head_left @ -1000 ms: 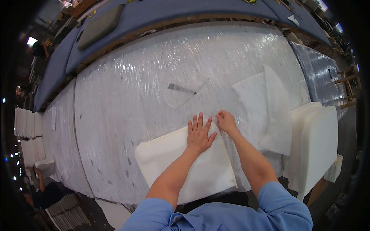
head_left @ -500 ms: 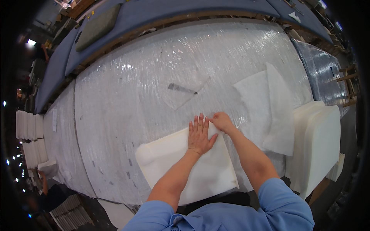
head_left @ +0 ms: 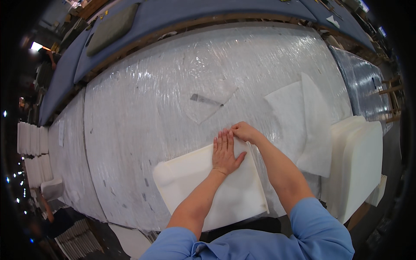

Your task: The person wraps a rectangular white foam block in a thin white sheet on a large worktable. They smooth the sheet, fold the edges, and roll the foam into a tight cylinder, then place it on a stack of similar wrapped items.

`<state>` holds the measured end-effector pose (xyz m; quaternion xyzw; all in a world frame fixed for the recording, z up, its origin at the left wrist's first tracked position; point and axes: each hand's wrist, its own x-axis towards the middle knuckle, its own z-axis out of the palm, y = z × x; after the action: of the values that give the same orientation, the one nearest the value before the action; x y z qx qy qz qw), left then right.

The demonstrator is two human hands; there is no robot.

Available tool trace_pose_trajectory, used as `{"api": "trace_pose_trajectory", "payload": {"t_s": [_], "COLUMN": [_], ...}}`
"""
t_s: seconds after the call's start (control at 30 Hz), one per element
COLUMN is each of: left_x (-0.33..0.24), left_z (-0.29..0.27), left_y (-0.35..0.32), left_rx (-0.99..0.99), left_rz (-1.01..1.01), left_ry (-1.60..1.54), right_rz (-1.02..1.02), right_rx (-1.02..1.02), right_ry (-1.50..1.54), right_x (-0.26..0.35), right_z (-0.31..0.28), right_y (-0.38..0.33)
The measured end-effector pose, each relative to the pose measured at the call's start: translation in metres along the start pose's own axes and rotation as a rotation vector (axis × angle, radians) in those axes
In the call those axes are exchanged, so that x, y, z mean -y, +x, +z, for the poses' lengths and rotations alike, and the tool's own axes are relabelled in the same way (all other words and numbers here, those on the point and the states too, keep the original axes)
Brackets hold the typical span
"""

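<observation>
A white square cushion pad [head_left: 195,177] lies on the plastic-wrapped table in front of me. My left hand [head_left: 224,155] rests flat on its far right part, fingers stretched out and pointing away from me. Beside those fingertips, my right hand [head_left: 244,131] is closed in a pinch at the pad's far right corner. Its fingertips hide what they grip, though they appear to be on the corner's edge. The pad's near right corner [head_left: 265,211] lies close to my body.
Loose white batting sheets [head_left: 299,125] lie to the right, beside a stack of white foam pads [head_left: 357,160]. A grey-green cushion [head_left: 113,29] sits on the blue table [head_left: 208,9] beyond. More white pads [head_left: 37,173] are piled far left, near another person's arm [head_left: 47,208].
My right hand has shifted slightly left along the corner, closer to the left fingertips. My left hand stays flat in nearly the same place. At far left, the other person's pad has moved slightly.
</observation>
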<state>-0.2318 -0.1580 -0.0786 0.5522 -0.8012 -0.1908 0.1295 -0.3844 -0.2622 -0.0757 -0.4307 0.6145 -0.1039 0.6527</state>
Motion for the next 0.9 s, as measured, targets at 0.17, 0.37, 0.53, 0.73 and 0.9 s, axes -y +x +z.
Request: {"api": "trace_pose_trajectory", "payload": {"t_s": [0.17, 0.37, 0.53, 0.73, 0.9], "left_x": [-0.006, 0.001, -0.003, -0.005, -0.009], "left_z": [-0.003, -0.004, -0.005, -0.008, -0.011], "left_y": [0.003, -0.002, 0.002, 0.004, 0.005], "left_rx": [0.013, -0.019, -0.012, 0.010, 0.039], "left_rz": [-0.003, -0.026, -0.005, 0.032, -0.003], "left_ry": [-0.025, -0.039, -0.026, 0.049, 0.049], "right_rz": [-0.206, 0.103, -0.186, -0.269, -0.113], "right_rx": [-0.243, 0.051, -0.105, -0.743, -0.651], "right_ry": [-0.635, 0.079, -0.276, 0.384, 0.446], "right_x": [-0.022, -0.011, -0.020, -0.033, -0.041], "right_z": [0.001, -0.004, 0.003, -0.012, -0.023], "right_y": [0.017, 0.014, 0.013, -0.002, -0.077]}}
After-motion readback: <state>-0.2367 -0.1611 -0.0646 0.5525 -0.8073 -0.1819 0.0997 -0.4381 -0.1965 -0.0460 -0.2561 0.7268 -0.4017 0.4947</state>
